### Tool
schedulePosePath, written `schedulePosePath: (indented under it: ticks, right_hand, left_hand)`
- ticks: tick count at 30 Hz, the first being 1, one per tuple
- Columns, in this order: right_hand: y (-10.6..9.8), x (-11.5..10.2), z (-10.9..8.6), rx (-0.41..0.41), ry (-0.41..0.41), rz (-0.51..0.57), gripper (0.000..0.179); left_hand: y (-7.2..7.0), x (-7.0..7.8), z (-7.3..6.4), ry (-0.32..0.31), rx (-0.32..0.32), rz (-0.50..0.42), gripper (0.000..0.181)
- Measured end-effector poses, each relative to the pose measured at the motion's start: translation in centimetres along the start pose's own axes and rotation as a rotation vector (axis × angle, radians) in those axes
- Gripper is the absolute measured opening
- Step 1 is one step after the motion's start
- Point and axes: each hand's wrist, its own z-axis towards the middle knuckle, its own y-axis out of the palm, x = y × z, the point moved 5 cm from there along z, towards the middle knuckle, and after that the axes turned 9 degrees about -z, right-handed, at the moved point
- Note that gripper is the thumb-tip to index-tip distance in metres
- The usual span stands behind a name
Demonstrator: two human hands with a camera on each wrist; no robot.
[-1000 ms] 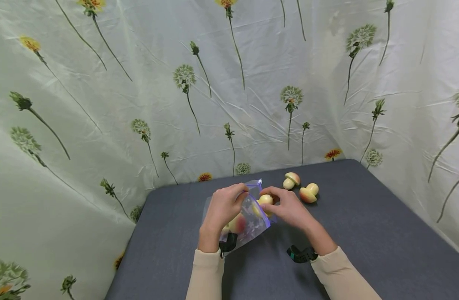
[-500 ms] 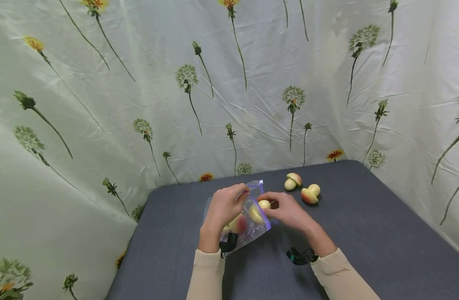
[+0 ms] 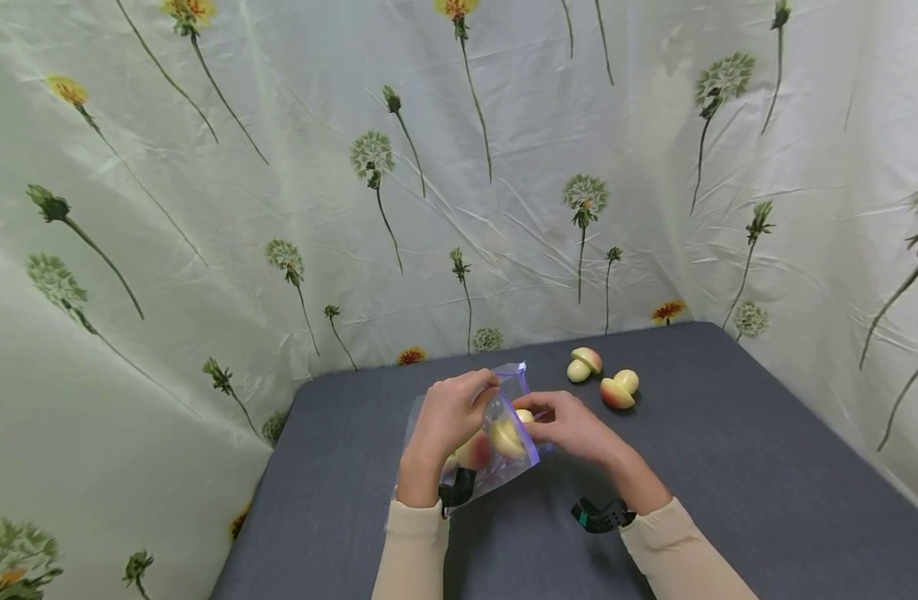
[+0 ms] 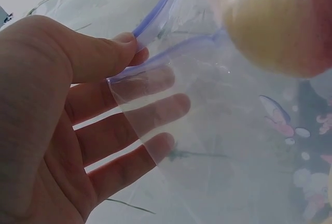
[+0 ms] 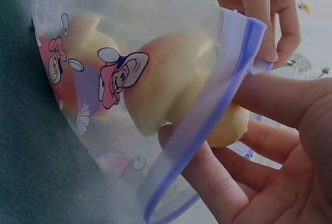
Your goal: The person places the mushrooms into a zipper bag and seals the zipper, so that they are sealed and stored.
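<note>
A clear zip bag [image 3: 489, 482] with a purple zip edge and cartoon prints hangs slanted, its mouth spread towards the right. My left hand [image 3: 447, 417] pinches the zip edge between thumb and index finger; its other fingers lie behind the film in the left wrist view. With my right hand [image 3: 571, 423] I hold a toy mushroom [image 5: 174, 79] by its pale yellow stem. Its yellow-and-red cap is inside the bag, and my fingertips reach past the purple edge. Deeper in the bag lies another mushroom [image 5: 85, 42], partly hidden behind the prints.
Two more toy mushrooms, one farther back [image 3: 584, 364] and one nearer [image 3: 619, 389], lie on the dark grey table [image 3: 339, 492] to the right of the bag. Behind the table hangs a white curtain [image 3: 414, 208] printed with flowers.
My right hand has moved slightly left and down, bringing the mushroom from the mouth farther into the bag. My left hand keeps its pinch on the edge.
</note>
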Motion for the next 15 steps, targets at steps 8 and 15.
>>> schedulePosePath:
  ticks: [8,15]
  right_hand:
    - [1.0,0.4,0.2,-0.116,0.057,0.229,0.038]
    - [1.2,0.6,0.3,-0.089,0.093,0.212,0.042]
  left_hand:
    - [0.0,0.1,0.0,0.007,0.006,-0.001,0.008]
    - [-0.1,0.1,-0.1,-0.008,0.007,0.0,0.008]
